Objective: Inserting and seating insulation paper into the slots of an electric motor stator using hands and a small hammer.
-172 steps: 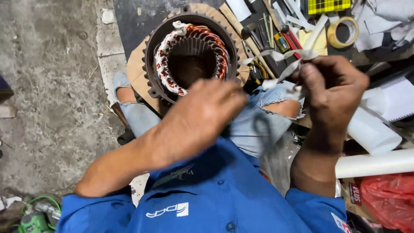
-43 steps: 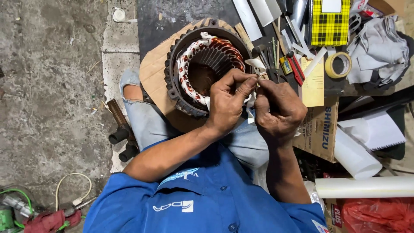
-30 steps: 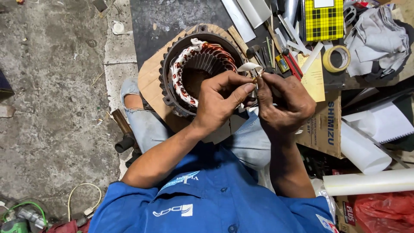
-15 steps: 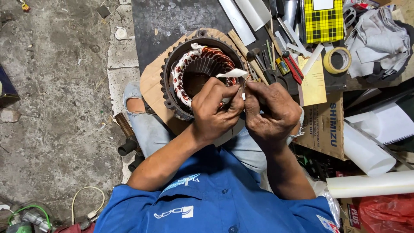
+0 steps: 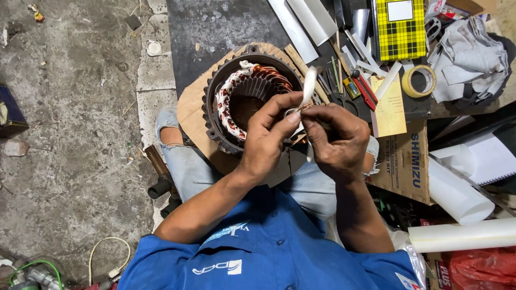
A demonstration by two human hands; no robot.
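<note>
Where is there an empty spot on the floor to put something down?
Bare concrete floor lies left of the motor stator, out to the dark box. The black mat above the stator is mostly bare too. Right of both hands it is crowded: tools, tape roll, yellow checked box, grey cloth, white rolls.

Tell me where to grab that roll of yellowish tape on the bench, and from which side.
Grip the tape roll across its ring wall, one finger in the open centre hole and the thumb outside, coming straight down from above. It lies flat with the hole facing up. Its left edge looks less crowded; the grey cloth sits close on its right, and the yellow checked box lies above it.
</note>
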